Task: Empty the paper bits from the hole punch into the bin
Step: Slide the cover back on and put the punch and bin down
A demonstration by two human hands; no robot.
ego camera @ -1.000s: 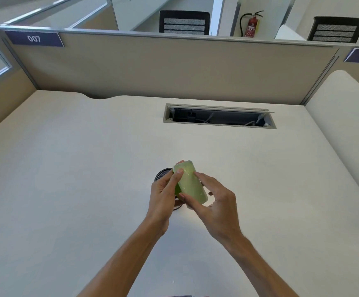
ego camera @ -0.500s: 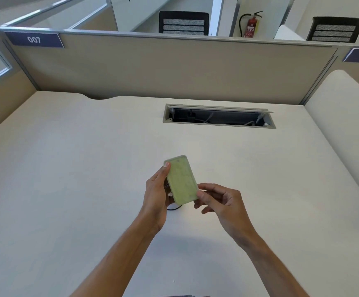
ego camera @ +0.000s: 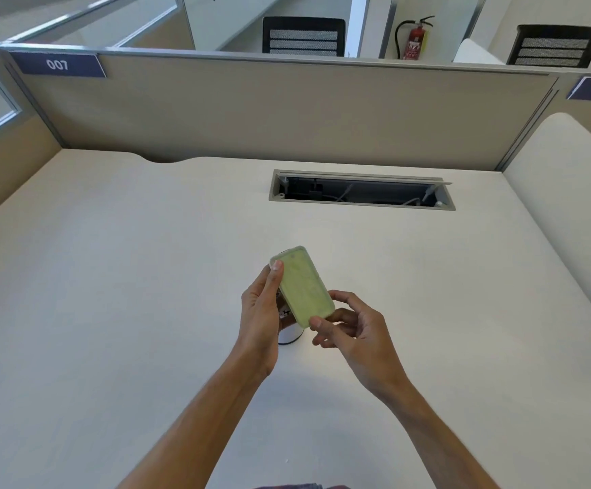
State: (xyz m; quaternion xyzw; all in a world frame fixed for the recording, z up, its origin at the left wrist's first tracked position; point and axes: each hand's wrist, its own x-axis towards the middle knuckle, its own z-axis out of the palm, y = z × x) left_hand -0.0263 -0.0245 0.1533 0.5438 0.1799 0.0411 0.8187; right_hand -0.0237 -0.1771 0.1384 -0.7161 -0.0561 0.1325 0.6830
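The hole punch (ego camera: 302, 287) is pale green and oblong, held above the desk with its flat underside turned up toward me. My left hand (ego camera: 260, 312) grips its left edge, thumb tip near the top corner. My right hand (ego camera: 354, 330) pinches its lower right corner between thumb and forefinger. A small white round bin (ego camera: 291, 336) stands on the desk right under the punch. Only its lower wall shows between my hands; its opening is hidden. No paper bits are visible.
The beige desk (ego camera: 110, 294) spreads wide on all sides of the bin. An open cable slot (ego camera: 361, 190) lies in the desk further back. Partition walls (ego camera: 287, 111) close off the far and left sides, and a curved white divider (ego camera: 576, 206) stands on the right.
The punch has been turned from tilted on its side to underside up and lifted slightly. My right hand shifted from its side to its lower right corner.
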